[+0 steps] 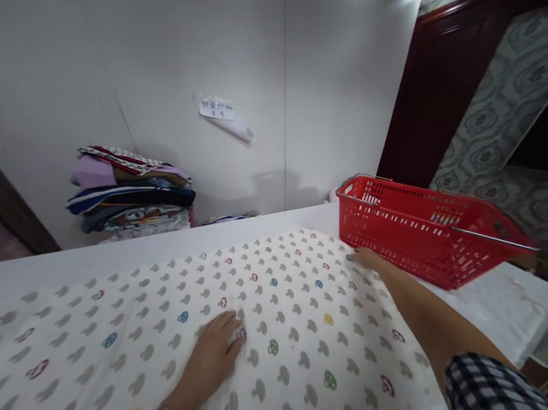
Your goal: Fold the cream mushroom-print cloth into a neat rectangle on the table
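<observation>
A wide white cloth (285, 308) printed with grey and coloured mushrooms lies spread over the white table. My left hand (217, 344), with a bracelet at the wrist, rests flat on the middle of it, palm down and fingers stretched out. Farther off to the right, my right hand (366, 258) lies low on the cloth's right edge, close beside a red plastic basket (404, 234). Its fingers look stretched out over the fabric, though they are small and partly hidden. I see nothing held in either hand. A black-and-white checked sleeve covers the right upper arm.
A stack of folded fabrics (130, 191) stands behind the table's far edge at the left, against a white wall. A handwritten label (217, 106) is taped to that wall. The red basket, with metal handles, occupies the right side of the table (523, 296) near its corner.
</observation>
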The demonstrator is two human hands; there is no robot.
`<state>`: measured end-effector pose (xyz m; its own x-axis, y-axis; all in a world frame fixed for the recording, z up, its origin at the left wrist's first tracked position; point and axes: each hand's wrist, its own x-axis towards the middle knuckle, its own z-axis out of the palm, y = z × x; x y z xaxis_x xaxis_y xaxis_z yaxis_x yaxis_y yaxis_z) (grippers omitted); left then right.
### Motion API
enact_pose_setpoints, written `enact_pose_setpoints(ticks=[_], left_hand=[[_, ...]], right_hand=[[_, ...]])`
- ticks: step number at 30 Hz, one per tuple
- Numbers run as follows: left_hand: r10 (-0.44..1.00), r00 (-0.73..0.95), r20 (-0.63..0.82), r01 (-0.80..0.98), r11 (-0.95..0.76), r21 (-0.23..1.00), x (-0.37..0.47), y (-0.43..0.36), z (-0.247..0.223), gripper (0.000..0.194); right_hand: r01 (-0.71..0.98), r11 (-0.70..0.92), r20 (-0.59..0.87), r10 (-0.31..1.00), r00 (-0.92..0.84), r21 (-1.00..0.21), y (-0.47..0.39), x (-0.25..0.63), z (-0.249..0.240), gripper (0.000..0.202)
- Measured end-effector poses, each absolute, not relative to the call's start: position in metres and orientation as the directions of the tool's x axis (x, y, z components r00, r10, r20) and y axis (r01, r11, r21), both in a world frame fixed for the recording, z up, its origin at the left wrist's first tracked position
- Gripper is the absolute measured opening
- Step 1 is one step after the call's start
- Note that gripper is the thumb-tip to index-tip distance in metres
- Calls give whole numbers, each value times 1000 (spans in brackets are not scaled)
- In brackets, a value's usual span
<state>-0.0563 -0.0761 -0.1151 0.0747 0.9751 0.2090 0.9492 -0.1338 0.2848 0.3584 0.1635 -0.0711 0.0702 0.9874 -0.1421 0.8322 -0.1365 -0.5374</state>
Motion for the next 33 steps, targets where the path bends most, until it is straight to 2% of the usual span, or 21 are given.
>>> enact_pose_setpoints(ticks=[7, 12, 14, 16, 18, 20, 22, 26, 28, 30, 33], left_hand=[[942, 78, 327, 938, -181, 296, -61, -80, -126, 33], [936, 97, 339, 928, -208, 309, -61, -79, -128, 32], [938, 94, 335, 922, -209, 325, -60, -78, -126, 31], [942, 79, 326, 916, -197, 349, -58, -77, -122, 29], [951, 60, 303, 906, -180, 384, -55, -76, -116, 29], [962, 43, 271, 883, -163, 440, -48, -74, -107, 29], [971, 18, 238, 844, -142, 516, -40, -71, -97, 30], [993, -98, 72, 748, 26, 663, -26, -64, -83, 33], [986, -169, 2, 725, 123, 677, -24, -60, -80, 32], [973, -230, -3, 737, 176, 653, -24, -56, -80, 30], [963, -269, -1, 777, 217, 591, -22, -51, -80, 26]], right_hand=[[801, -126, -129, 990, 61, -585, 206, 332, -69, 31], [800, 25, 50, 999, 7, -600, 195, 302, -58, 46], [832, 192, 146, 980, -135, -520, 170, 284, -57, 48], [810, 458, 177, 889, -423, -366, 132, 265, -59, 49], [640, 707, 110, 693, -713, -301, 92, 251, -64, 53], [463, 818, 65, 512, -857, -342, 58, 243, -70, 55], [395, 810, 51, 460, -887, -433, 40, 239, -73, 53], [461, 641, 62, 621, -781, -613, 41, 228, -73, 32], [476, 619, 110, 673, -731, -624, 45, 217, -71, 25], [479, 639, 133, 672, -728, -602, 45, 201, -69, 23], [530, 669, 80, 657, -750, -521, 38, 178, -70, 20]])
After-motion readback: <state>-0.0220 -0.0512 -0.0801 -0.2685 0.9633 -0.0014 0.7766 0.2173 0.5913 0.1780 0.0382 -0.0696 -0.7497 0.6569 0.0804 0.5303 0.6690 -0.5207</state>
